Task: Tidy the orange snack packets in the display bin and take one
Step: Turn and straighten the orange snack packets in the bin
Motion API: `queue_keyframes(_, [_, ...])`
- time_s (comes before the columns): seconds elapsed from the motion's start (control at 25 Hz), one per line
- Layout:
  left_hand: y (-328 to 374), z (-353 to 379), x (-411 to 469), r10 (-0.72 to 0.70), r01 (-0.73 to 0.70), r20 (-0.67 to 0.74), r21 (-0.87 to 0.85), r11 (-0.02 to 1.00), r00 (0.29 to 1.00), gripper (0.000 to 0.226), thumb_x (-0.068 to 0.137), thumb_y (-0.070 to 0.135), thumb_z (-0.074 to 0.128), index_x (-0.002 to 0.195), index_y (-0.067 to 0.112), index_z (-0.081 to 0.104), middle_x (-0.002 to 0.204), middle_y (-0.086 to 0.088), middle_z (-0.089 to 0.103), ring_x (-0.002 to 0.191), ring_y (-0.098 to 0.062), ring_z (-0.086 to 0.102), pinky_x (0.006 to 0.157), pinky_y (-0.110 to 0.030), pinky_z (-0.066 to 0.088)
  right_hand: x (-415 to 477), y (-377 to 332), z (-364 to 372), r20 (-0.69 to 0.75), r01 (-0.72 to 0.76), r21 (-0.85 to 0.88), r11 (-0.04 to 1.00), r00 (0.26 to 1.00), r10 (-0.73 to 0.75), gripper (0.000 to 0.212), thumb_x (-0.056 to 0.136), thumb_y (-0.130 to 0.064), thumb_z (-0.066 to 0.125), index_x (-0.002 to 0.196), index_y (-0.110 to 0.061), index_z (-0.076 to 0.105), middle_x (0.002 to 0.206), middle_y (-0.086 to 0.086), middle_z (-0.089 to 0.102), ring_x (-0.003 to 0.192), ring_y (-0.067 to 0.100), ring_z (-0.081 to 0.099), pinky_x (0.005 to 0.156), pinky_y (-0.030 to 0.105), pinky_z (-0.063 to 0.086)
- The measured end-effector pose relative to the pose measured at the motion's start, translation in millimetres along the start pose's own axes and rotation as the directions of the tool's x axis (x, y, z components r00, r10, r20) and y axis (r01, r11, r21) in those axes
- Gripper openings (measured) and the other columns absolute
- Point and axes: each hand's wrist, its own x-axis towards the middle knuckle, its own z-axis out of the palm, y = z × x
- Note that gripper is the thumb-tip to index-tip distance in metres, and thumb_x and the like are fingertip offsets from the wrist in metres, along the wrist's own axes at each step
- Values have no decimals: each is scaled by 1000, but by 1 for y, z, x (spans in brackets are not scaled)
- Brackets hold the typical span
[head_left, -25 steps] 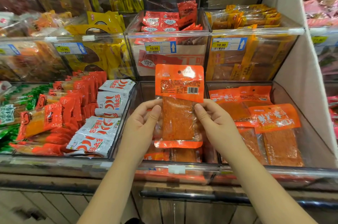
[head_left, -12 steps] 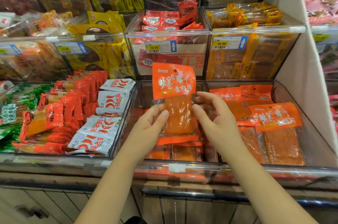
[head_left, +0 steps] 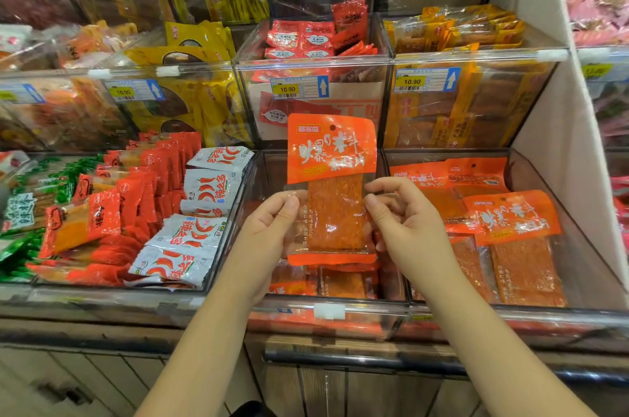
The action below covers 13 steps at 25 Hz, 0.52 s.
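Flipped since a second ago, the packet [head_left: 332, 188] now shows its printed front instead of the barcode side, and it stands upright above the middle bin [head_left: 326, 311]. Left hand [head_left: 269, 229] and right hand [head_left: 405, 226] each have a light pinch grip on its clear side edges. It has a glossy orange header and a see-through lower half with a flat, rough, red-orange slab inside. Other packets [head_left: 510, 226] lie flat in the neighbouring clear, hard-walled bin.
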Motion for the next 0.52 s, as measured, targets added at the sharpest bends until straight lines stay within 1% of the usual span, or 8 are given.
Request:
queue_keyframes(0.08, [3,1,-2,-21,20,-6,-40,999,1000,21,99,39,57,108,31,74,93,-9,63,77,-24,58,76,-55,53,0,1,0,-14,-14,7,1000,1000,15,15,101,-16,61,106,-30,65,80,-2,70,64,15,67,51,24,51])
queue_keyframes(0.12, [4,1,-3,-29,29,-4,-61,998,1000,22,95,40,59,105,31,75,95,-8,63,81,-26,58,78,-55,52,0,1,-1,-19,-21,14,1000,1000,21,15,101,-17,62,107,-30,65,80,-2,71,64,15,67,50,25,51])
queue_keyframes(0.16, [5,1,-4,-37,37,-1,-72,997,999,23,91,42,59,103,31,76,100,-8,64,87,-29,60,82,-60,50,0,1,-1,-20,-26,18,1000,999,26,15,100,-17,63,107,-30,66,81,-2,71,65,15,68,49,25,52])
queue_keyframes(0.24, [5,1,-4,-45,45,0,-76,996,999,21,93,41,59,101,32,76,106,-11,64,94,-32,61,85,-67,48,-1,0,-1,-16,-21,23,1000,1000,22,15,100,-17,63,108,-29,66,82,-2,72,66,15,68,49,25,52])
queue_keyframes(0.28, [4,1,-4,-45,45,-1,-70,997,999,20,97,38,57,101,32,75,106,-10,64,93,-31,61,83,-64,50,-1,0,-1,-14,-16,17,1000,1000,16,15,100,-17,62,109,-28,66,82,-2,72,67,14,68,49,24,52])
queue_keyframes(0.36, [2,-1,-2,-28,28,-9,-48,998,1000,22,103,32,53,103,30,75,101,-8,67,85,-26,62,72,-44,55,-2,-2,-1,-13,-3,1,1000,1000,3,15,101,-16,61,109,-28,66,82,-2,72,68,14,68,53,23,53])
queue_keyframes(0.4, [2,-1,-3,-18,18,-6,-39,999,1000,23,105,30,51,104,28,74,99,-7,68,82,-23,63,70,-40,54,-2,-2,-1,-14,7,-9,1000,1000,-7,15,101,-16,61,109,-28,66,82,-1,72,68,15,69,55,23,53])
queue_keyframes(0.52, [3,0,-4,-3,3,-3,-14,1000,1000,24,106,29,49,107,26,73,109,-12,72,91,-28,66,84,-56,49,-1,1,-2,-9,40,-38,998,999,-40,15,101,-17,60,107,-30,65,83,1,71,72,16,69,61,25,54])
